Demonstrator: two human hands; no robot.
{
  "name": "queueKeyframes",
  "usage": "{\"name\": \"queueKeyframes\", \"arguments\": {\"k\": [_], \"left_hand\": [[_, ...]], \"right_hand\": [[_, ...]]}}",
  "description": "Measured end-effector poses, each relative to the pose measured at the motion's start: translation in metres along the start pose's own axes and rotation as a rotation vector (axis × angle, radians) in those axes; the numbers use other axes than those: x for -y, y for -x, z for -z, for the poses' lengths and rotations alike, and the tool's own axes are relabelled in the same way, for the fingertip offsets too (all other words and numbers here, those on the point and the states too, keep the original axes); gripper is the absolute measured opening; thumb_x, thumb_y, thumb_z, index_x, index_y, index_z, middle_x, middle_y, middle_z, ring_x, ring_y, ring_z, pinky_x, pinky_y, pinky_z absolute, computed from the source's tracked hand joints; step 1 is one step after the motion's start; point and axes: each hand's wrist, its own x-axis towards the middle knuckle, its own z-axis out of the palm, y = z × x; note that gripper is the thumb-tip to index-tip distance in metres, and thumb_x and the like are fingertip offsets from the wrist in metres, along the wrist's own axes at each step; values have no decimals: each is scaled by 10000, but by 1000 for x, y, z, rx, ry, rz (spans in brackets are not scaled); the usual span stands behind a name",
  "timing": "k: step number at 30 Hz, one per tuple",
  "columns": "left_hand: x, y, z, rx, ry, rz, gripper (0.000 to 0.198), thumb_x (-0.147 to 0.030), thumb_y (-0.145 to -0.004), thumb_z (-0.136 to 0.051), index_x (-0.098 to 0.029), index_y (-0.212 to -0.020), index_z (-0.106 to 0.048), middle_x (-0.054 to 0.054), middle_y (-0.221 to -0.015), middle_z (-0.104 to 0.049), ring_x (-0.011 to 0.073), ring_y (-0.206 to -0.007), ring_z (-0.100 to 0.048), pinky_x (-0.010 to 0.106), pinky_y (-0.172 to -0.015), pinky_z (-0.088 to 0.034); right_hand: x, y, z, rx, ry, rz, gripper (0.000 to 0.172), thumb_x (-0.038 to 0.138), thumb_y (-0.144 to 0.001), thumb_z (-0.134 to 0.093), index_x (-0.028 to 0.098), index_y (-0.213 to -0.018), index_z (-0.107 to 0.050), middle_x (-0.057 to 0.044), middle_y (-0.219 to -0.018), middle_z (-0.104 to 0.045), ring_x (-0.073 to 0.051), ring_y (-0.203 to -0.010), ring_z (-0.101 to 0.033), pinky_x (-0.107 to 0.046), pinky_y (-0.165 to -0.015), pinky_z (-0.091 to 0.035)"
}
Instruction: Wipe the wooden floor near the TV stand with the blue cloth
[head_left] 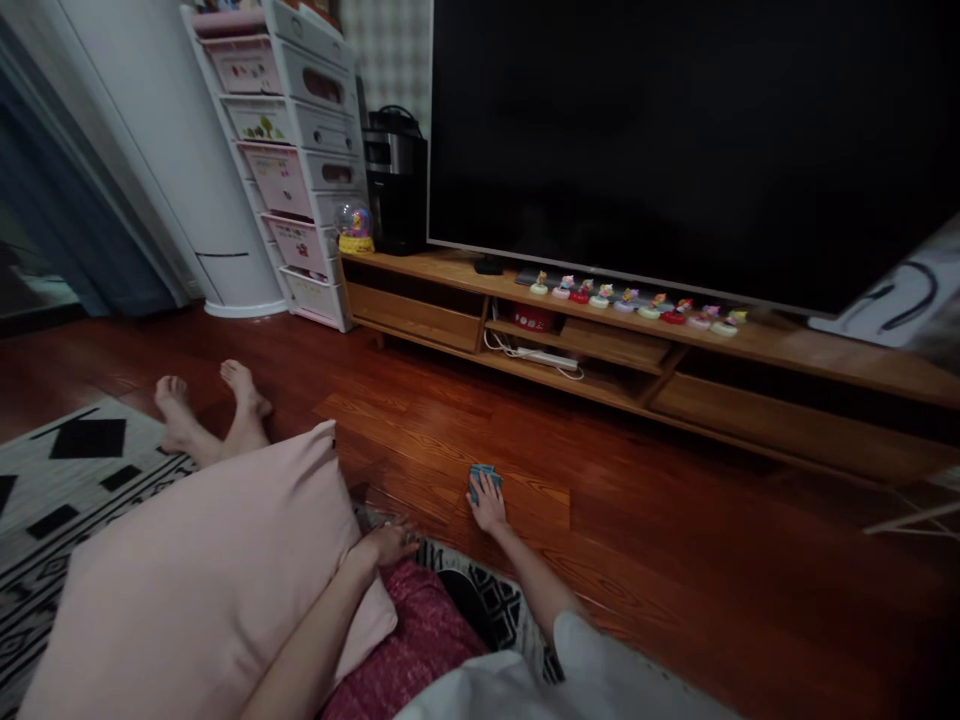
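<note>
My right hand (489, 508) reaches out onto the wooden floor, its fingers laid over a small folded blue cloth (481, 470). The cloth is pressed against the boards under the fingers, and the palm hides part of it. My left hand (391, 543) rests low beside a large pink pillow (202, 570) on my lap. Its fingers are stretched out, near the edge of the patterned rug (495, 600), with nothing visible in them. The left forearm lies across the pillow's corner.
A low wooden TV stand (420, 315) runs along the wall under a big dark television (675, 130). Several small figurines (604, 295) line its top. A power strip (547, 357) sits on its shelf. A drawer tower (300, 170) and white column (202, 200) stand left. Bare feet (240, 385) extend beyond the pillow.
</note>
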Motion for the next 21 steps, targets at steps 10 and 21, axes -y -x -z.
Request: {"name": "queueKeyframes", "arguments": {"k": [10, 21], "left_hand": [[4, -7, -7, -20, 28, -26, 564, -460, -927, -446, -225, -1440, -435, 91, -1539, -390, 276, -1407, -357, 406, -1151, -288], [3, -2, -4, -13, 32, -23, 604, -453, -918, -459, -190, -1459, -403, 107, -1546, -372, 263, -1412, -348, 396, -1152, -285]], "right_hand": [[-9, 69, -51, -28, -8, 267, 543, 424, -982, -360, 347, -1514, -281, 20, -1614, -195, -205, -1483, -140, -428, -1177, -169], [-9, 31, -23, -120, 11, 74, 523, 379, -986, -337, 284, -1500, -342, -25, -1603, -240, -197, -1476, -173, -417, -1170, -187]]}}
